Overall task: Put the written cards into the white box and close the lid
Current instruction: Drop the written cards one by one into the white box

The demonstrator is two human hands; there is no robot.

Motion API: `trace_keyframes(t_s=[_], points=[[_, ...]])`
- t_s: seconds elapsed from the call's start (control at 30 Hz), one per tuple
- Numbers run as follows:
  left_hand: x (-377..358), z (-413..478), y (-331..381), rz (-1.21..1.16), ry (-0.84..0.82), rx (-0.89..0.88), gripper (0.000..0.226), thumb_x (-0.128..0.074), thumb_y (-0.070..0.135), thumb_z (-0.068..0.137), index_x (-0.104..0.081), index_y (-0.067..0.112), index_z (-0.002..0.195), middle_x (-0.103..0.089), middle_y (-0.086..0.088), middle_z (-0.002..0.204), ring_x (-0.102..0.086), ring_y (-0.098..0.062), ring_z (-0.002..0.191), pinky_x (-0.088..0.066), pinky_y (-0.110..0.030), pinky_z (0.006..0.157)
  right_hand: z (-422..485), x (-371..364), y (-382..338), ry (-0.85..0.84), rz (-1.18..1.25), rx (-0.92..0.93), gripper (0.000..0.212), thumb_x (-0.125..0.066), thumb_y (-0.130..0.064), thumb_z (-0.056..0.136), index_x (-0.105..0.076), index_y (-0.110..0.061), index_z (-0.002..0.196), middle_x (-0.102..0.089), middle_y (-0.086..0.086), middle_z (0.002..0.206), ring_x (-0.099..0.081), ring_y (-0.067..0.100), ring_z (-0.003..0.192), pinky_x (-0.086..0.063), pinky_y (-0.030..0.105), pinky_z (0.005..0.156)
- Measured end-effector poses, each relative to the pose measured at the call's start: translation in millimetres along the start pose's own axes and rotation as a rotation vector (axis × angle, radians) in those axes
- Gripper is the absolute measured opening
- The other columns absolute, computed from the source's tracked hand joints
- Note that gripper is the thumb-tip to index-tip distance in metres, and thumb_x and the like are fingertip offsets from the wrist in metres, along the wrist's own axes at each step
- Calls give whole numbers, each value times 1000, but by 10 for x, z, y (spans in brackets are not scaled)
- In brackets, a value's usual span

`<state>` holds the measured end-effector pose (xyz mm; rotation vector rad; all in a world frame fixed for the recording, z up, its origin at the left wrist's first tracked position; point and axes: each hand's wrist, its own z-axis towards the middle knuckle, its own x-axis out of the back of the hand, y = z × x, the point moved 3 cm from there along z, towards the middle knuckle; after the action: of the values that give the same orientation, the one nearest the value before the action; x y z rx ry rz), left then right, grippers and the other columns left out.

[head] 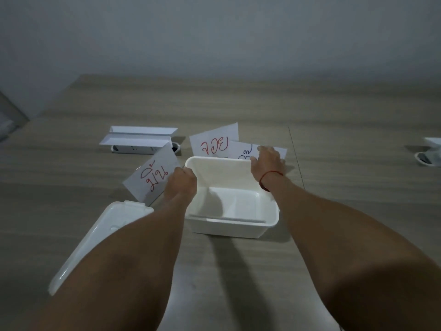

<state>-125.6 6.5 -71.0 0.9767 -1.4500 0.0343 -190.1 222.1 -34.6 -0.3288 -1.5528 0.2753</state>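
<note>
Grey wall backs a wood-grain counter (334,111) that carries everything under inspection. At centre sits the white box (232,225), open and upright, its inside bare and white. Its lid (100,237) lies off the box on the counter to the near left, partly hidden under your left forearm.

Your left hand (182,183) is at the box's far-left corner, its grip clamped on the left card (150,174), a white card with red writing, held tilted just outside the box's left wall. Your right hand (268,161) is at the box's far-right corner, fingers closed around the edge of the blue-lettered card (245,151); whether that card is lifted or resting on the counter cannot be told. A red string (268,179) circles your right wrist.

Just beyond the box's far rim, the middle card (214,144), with red writing, appears to stand tilted; the blue-lettered card overlaps its right edge. No card is inside the box.

Farther left, a white socket unit (139,142) with raised flaps sits on the counter. At the far right edge, a second white fitting (430,151) is only partly in view.
</note>
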Motion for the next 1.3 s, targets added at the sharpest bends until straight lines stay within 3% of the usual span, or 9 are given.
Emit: trace_keyframes(t_s=[0.13,0.37,0.53,0.63,0.8,0.93,1.03,1.13,1.3], points=[[-12,97,91,0,60,36,44,-27,30,98,-59,0,106,-60,-16,98,-53,-29,85,-40,-35,73,376,-78,96,-8,-64,-41,45,-43,-25,99,-37,-14,142,-27,7,156,-24,26,145,-21,44,116],[-78,141,120,64,88,17,41,-26,28,98,-58,3,99,-60,-13,94,-50,-25,79,-38,-33,70,678,-164,146,-45,-77,-225,30,-50,-23,94,-60,-15,121,-56,12,132,-44,30,130,-19,48,118],[-65,131,134,55,99,11,45,-25,31,99,-59,2,103,-59,-13,93,-51,-25,81,-39,-33,71,708,-129,62,-106,-33,-137,29,-47,-13,95,-62,-9,118,-61,16,127,-58,34,118,-42,41,101],[-65,129,114,46,80,-9,43,-25,32,99,-56,4,108,-59,-13,93,-55,-26,82,-43,-35,71,616,-82,19,-124,-130,18,28,-41,-14,99,-55,-7,122,-60,18,127,-59,36,116,-45,40,95],[-40,120,67,-46,-1,-49,44,-26,34,101,-48,4,124,-60,-19,108,-60,-36,102,-47,-40,82,464,324,-80,127,-150,187,24,-35,-10,101,-49,-5,120,-63,19,118,-62,36,104,-45,38,78],[3,80,21,-94,-56,-68,51,-23,29,102,-60,-5,105,-61,-22,97,-62,-39,101,-42,-36,77,367,740,-304,327,-132,269,28,-36,-9,99,-53,-13,122,-63,12,119,-59,31,110,-39,38,89],[54,54,8,-102,-151,-12,51,-23,27,103,-59,-6,118,-62,-27,117,-59,-39,112,-45,-39,91,246,860,-456,388,-98,348,26,-38,-15,100,-55,-17,119,-66,7,115,-59,27,109,-33,36,89],[119,5,20,-114,-220,59,49,-24,27,103,-51,-2,133,-54,-25,133,-51,-38,125,-38,-41,104,88,849,-581,333,-100,420,24,-37,-20,102,-56,-16,116,-66,6,115,-58,26,110,-32,35,90],[149,-98,-76,-147,-263,68,50,-25,26,104,-39,-2,143,-44,-24,144,-41,-38,134,-32,-41,110,-229,487,-553,21,-67,397,27,-37,-24,102,-57,-11,113,-68,13,115,-61,32,108,-40,38,92]])
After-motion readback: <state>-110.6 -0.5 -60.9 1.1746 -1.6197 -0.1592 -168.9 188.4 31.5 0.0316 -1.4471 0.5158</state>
